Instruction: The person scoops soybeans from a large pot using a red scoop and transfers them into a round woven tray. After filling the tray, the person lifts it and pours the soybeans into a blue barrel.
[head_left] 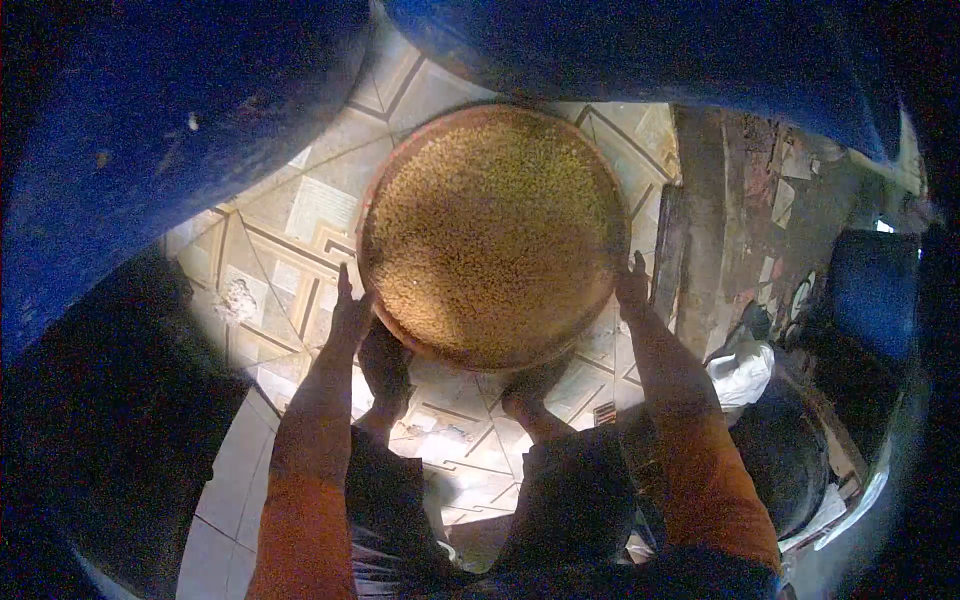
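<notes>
A wide round tray (372, 180) with a reddish rim is full of small yellowish-brown grains or pellets (490, 230). My left hand (350, 305) is at the tray's lower left edge, holding it there with some fingers pointing up beside the rim. On the opposite side, my right hand (632, 285) grips the right edge, its fingertips also showing outside the rim. Any fingers under the tray are hidden. The tray is above the patterned tile floor, over my feet, and light and shadow fall across the grains.
Large blue surfaces (150, 130) border the view at the top and left. At the right are a white plastic bag (742, 375), a dark round container (785, 450) and a blue object (875, 300). A pale scrap (237, 300) lies on the tiles (280, 240).
</notes>
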